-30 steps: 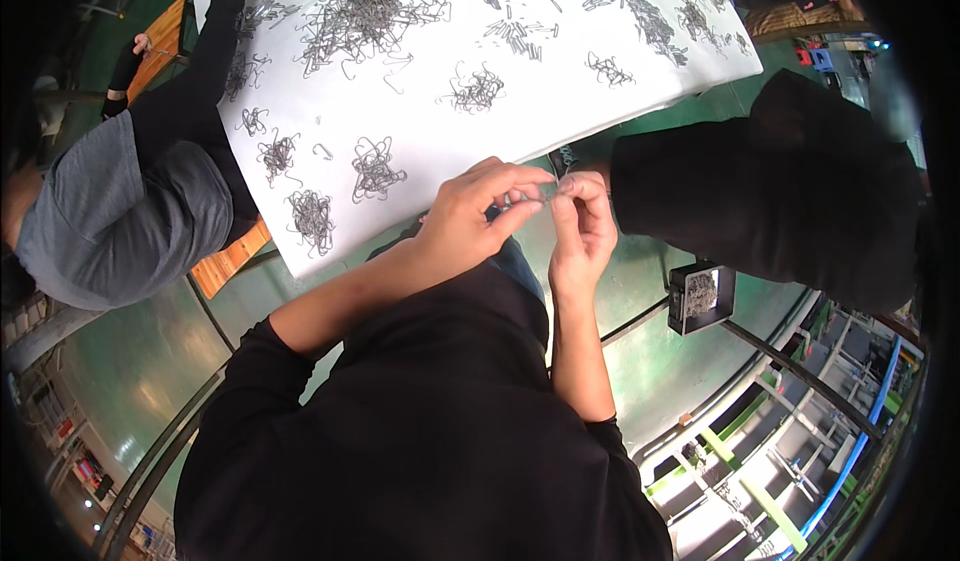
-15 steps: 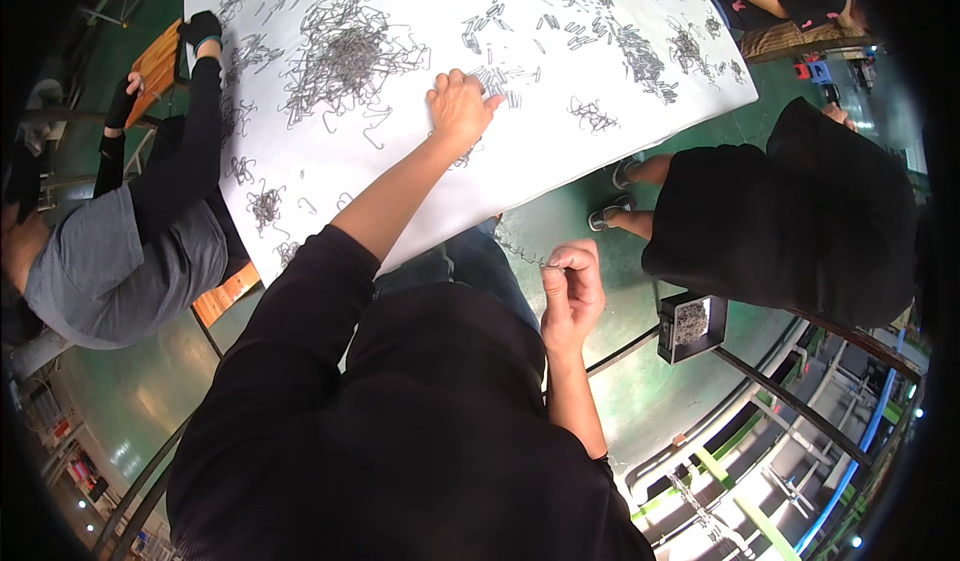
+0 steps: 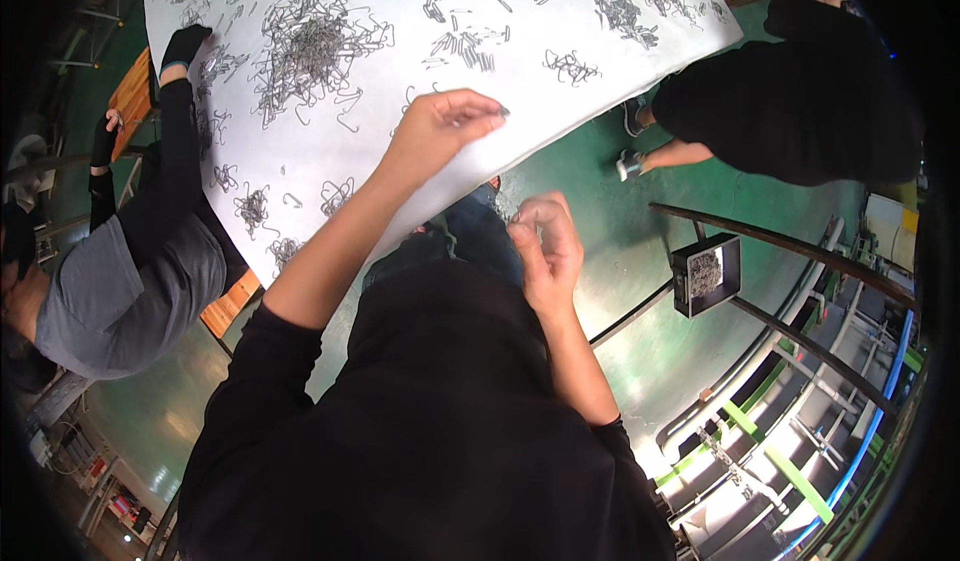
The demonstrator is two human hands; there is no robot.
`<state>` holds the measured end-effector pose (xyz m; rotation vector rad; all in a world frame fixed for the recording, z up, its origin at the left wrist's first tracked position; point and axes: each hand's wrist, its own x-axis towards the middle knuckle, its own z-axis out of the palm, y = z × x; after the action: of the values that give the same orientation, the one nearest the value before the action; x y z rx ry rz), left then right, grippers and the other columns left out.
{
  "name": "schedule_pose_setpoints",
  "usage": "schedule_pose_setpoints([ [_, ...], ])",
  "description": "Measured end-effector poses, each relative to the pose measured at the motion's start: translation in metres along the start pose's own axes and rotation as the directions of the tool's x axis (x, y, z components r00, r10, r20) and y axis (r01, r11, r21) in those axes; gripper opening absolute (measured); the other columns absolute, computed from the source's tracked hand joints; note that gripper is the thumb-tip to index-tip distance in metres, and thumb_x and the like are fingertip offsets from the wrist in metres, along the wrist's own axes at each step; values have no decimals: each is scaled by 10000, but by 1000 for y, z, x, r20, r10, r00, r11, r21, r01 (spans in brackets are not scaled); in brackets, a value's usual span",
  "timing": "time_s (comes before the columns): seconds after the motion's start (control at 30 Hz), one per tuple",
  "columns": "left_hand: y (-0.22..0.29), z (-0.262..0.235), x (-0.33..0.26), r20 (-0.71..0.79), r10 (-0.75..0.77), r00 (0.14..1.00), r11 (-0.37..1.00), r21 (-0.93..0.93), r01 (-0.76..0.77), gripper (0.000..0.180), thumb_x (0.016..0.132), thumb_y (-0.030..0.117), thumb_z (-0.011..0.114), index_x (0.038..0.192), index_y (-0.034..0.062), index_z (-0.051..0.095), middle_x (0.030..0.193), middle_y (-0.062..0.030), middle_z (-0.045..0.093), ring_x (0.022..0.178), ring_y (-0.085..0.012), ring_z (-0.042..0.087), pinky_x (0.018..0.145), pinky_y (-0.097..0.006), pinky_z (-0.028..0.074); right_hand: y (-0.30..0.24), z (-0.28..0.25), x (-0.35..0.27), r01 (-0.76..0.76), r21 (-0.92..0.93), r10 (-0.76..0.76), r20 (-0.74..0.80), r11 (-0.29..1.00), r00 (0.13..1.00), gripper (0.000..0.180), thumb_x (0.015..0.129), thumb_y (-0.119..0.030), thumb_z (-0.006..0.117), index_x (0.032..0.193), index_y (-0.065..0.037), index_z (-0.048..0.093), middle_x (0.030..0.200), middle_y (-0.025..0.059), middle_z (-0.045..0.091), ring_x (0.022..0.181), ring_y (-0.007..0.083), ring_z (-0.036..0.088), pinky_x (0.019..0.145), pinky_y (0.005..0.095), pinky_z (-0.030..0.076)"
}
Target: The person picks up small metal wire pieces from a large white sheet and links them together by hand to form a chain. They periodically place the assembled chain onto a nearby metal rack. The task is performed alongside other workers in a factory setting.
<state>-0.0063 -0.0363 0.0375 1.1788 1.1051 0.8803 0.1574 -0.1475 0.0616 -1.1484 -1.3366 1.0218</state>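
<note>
Here the left hand (image 3: 437,133) is reaching forward on an outstretched arm, fingers pinched together over the near edge of the white sheet (image 3: 520,91) — on what, cannot tell. The right hand (image 3: 547,246) is staying close to the body, fingers curled shut around small bent wire pieces (image 3: 515,218). More grey wire hooks (image 3: 310,46) are lying in tangled heaps across the sheet — dark, thin, springy-looking.

Under me lay a glossy green floor (image 3: 590,176) that caught bright glare off to my right. Beyond my right hand ran dark metal rails (image 3: 790,251) carrying a small black tray (image 3: 708,274), with green and blue bars (image 3: 800,471) farther out.
</note>
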Motion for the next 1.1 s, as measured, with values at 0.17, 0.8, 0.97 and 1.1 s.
schedule_pose_setpoints([
  [0.17, 41, 11, -70, 63, -38, 997, 975, -217, 50, 133, 845, 89, 685, 938, -5, 703, 823, -34, 686, 744, -56, 598, 677, -213, 489, 1, 15, -8, 25, 34, -24, -28, 999, 999, 86, 846, -55, 651, 845, -43, 565, 815, 19, 509, 691, 105, 458, 1036, 375, 329],
  [0.8, 33, -9, -139, -58, 304, 951, 951, 84, -299, 118, 794, 21, 701, 905, 54, 719, 915, -54, 655, 834, -154, 622, 748, -278, 492, 65, 52, 81, 38, -261, 94, 475, 965, 875, 105, 847, -107, 662, 911, -27, 639, 846, 45, 605, 749, 147, 554, 697, 293, 452],
  [0.97, 28, -8, -144, -104, 301, 948, 950, 112, -290, 109, 793, 32, 706, 897, 62, 720, 876, -42, 669, 833, -160, 614, 734, -282, 492, 107, 147, 159, 457, -477, 18, 706, 751, 708, 68, 840, -161, 641, 867, -101, 659, 901, 64, 628, 825, 265, 622, 722, 379, 489],
  [1.1, 23, -4, -142, -144, 291, 946, 956, 80, -282, 95, 810, 92, 704, 905, 91, 709, 864, -20, 649, 841, -184, 591, 684, -308, 485, 129, 191, 185, 714, -512, 40, 824, 477, 565, 100, 846, -165, 630, 913, -94, 651, 941, 59, 631, 835, 276, 635, 731, 397, 505],
])
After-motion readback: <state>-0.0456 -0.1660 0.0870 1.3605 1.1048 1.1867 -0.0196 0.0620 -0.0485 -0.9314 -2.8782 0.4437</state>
